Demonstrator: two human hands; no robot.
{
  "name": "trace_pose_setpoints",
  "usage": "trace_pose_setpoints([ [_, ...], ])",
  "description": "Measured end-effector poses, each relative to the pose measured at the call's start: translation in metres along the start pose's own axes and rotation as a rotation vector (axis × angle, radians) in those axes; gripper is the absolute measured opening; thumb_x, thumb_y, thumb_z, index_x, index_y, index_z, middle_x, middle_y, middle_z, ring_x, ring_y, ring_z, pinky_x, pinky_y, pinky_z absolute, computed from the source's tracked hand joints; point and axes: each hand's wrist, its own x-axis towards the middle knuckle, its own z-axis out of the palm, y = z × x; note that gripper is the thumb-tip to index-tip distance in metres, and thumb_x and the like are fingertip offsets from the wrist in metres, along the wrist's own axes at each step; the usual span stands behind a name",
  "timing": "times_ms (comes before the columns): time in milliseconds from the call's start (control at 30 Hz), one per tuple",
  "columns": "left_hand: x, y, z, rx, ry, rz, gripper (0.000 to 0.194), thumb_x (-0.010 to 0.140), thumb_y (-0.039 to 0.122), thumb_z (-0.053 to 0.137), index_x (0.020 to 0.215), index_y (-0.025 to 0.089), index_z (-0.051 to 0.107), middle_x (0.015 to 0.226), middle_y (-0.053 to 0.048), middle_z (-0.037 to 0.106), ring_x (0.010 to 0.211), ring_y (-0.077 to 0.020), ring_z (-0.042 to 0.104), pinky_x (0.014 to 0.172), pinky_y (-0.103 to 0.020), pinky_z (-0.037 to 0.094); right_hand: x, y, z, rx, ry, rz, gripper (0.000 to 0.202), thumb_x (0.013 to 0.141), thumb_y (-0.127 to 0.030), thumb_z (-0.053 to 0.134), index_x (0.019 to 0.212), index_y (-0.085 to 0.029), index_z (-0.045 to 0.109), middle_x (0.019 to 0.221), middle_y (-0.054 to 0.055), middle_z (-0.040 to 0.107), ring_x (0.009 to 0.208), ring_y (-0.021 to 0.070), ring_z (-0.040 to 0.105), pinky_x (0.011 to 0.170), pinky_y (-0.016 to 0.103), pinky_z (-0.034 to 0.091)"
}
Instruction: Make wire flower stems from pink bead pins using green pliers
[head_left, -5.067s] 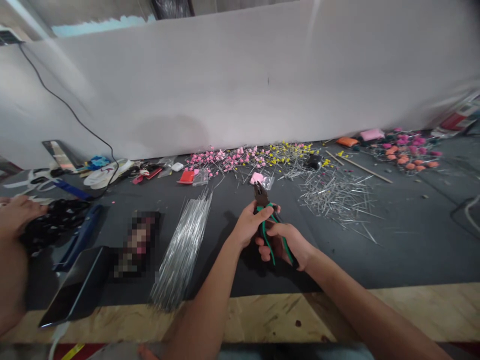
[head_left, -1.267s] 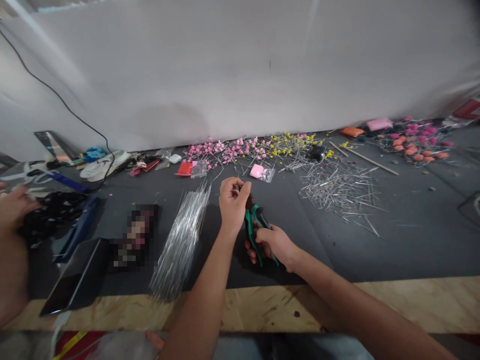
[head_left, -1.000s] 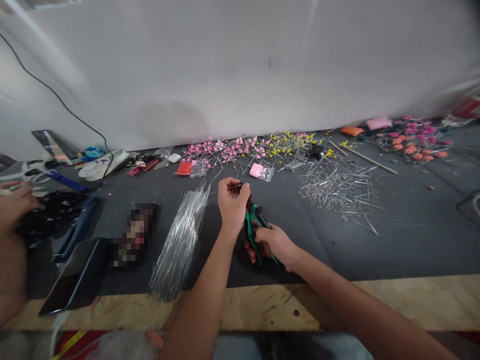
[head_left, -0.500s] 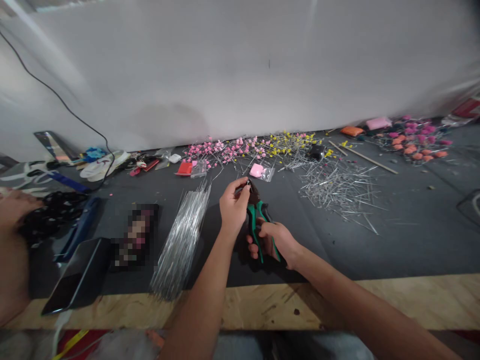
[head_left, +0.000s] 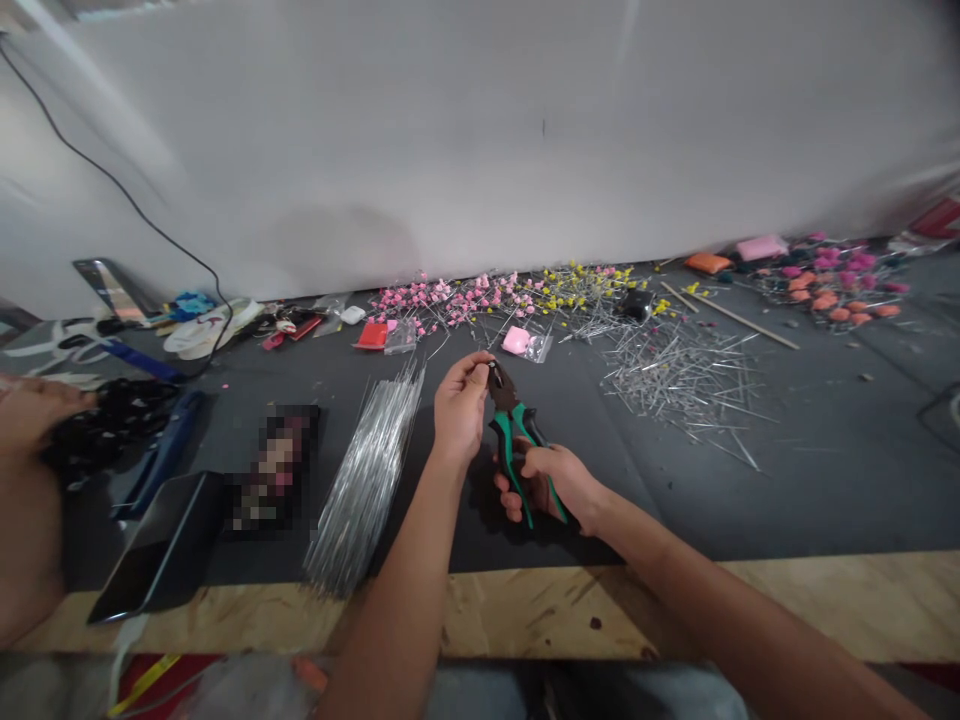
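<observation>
My right hand (head_left: 551, 482) grips combination pliers (head_left: 517, 425) by their green-and-black handles, with the dark jaws pointing away from me. At the tip of those jaws, my left hand (head_left: 461, 405) pinches thumb against forefinger. What lies between these fingers is too small to make out. Left of my left forearm lies a bundle of straight silvery wires (head_left: 367, 470) on the dark table covering. Beyond the pliers sits a small pink packet (head_left: 517, 341). A loose heap of bent wire pieces (head_left: 679, 380) spreads to the right.
Along the wall lie wire stems with pink tips (head_left: 450, 298), yellow tips (head_left: 585, 285) and orange tips (head_left: 832, 297). A thin stick (head_left: 750, 320) lies at right. At left are a phone (head_left: 154, 550), a dark blue tool (head_left: 161, 455) and another person's hand (head_left: 37, 410).
My left fingers have drawn slightly left of the plier jaws, which now show more fully. The pliers remain in my right hand at nearly the same place.
</observation>
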Motion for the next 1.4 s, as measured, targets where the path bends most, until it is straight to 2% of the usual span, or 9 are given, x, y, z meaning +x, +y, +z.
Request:
trace_pose_setpoints([
  [133, -0.001, 0.001, 0.0, -0.043, 0.021, -0.115, 0.029, 0.073, 0.036, 0.063, 0.099, 0.026, 0.057, 0.102, -0.001, 0.064, 0.078, -0.0083, 0.061, 0.064, -0.018, 0.047, 0.0, 0.001, -0.001, -0.018, -0.016, -0.008, 0.029, 0.057, -0.014, 0.046, 0.086, -0.016, 0.05, 0.065, 0.003, 0.059, 0.049, 0.0142, 0.052, 0.049, 0.03, 0.042],
  [267, -0.001, 0.002, -0.002, -0.082, -0.019, -0.178, 0.034, 0.071, 0.042, 0.064, 0.1, 0.029, 0.054, 0.104, 0.001, 0.063, 0.074, -0.0086, 0.062, 0.056, -0.018, 0.046, 0.0, 0.002, 0.0, -0.044, -0.028, -0.033, 0.032, 0.057, -0.013, 0.045, 0.088, -0.016, 0.05, 0.064, 0.002, 0.059, 0.048, 0.0141, 0.052, 0.049, 0.03, 0.043],
  [433, -0.002, 0.007, -0.002, -0.129, -0.012, -0.156, 0.03, 0.069, 0.044, 0.065, 0.09, 0.025, 0.053, 0.098, -0.001, 0.063, 0.075, -0.0105, 0.061, 0.066, -0.023, 0.049, 0.001, 0.005, -0.002, -0.091, -0.011, -0.036, 0.035, 0.056, -0.012, 0.045, 0.09, -0.016, 0.05, 0.063, 0.002, 0.059, 0.046, 0.0139, 0.052, 0.047, 0.031, 0.044],
  [567, -0.003, 0.009, -0.001, -0.159, -0.003, -0.163, 0.027, 0.069, 0.043, 0.065, 0.082, 0.022, 0.054, 0.096, -0.001, 0.063, 0.076, -0.0112, 0.06, 0.066, -0.024, 0.048, 0.001, 0.005, -0.003, -0.102, -0.011, -0.035, 0.035, 0.056, -0.013, 0.046, 0.091, -0.015, 0.049, 0.064, 0.002, 0.06, 0.046, 0.0142, 0.052, 0.047, 0.031, 0.043],
  [767, -0.004, 0.013, -0.002, -0.192, -0.018, -0.19, 0.024, 0.071, 0.042, 0.062, 0.084, 0.024, 0.053, 0.093, 0.0, 0.061, 0.072, -0.0105, 0.058, 0.066, -0.025, 0.049, -0.001, 0.003, 0.001, -0.138, -0.008, -0.036, 0.035, 0.055, -0.013, 0.045, 0.09, -0.015, 0.049, 0.06, 0.0, 0.058, 0.045, 0.0143, 0.051, 0.045, 0.03, 0.043],
  [1000, -0.003, 0.018, -0.003, -0.311, -0.029, -0.253, 0.017, 0.072, 0.032, 0.062, 0.082, 0.023, 0.052, 0.084, 0.002, 0.056, 0.066, -0.0078, 0.055, 0.066, -0.022, 0.049, -0.001, 0.004, 0.003, -0.164, 0.008, -0.038, 0.034, 0.055, -0.012, 0.045, 0.089, -0.015, 0.049, 0.057, 0.0, 0.056, 0.045, 0.0136, 0.05, 0.045, 0.029, 0.043],
  [1233, -0.004, 0.024, 0.0, -0.459, -0.123, -0.247, 0.01, 0.075, 0.025, 0.06, 0.081, 0.021, 0.053, 0.081, 0.004, 0.052, 0.066, -0.0054, 0.051, 0.066, -0.019, 0.048, -0.001, 0.004, 0.004, -0.201, 0.006, -0.034, 0.034, 0.055, -0.012, 0.045, 0.088, -0.016, 0.049, 0.056, 0.0, 0.057, 0.045, 0.0137, 0.051, 0.044, 0.029, 0.044],
  [1400, -0.006, 0.021, 0.003, -0.427, -0.068, -0.204, 0.01, 0.075, 0.024, 0.061, 0.08, 0.021, 0.053, 0.084, 0.004, 0.055, 0.068, -0.0062, 0.054, 0.064, -0.02, 0.048, 0.001, 0.006, 0.001, -0.175, -0.003, -0.064, 0.027, 0.056, -0.011, 0.044, 0.082, -0.016, 0.049, 0.062, 0.001, 0.059, 0.046, 0.0133, 0.051, 0.045, 0.03, 0.044],
])
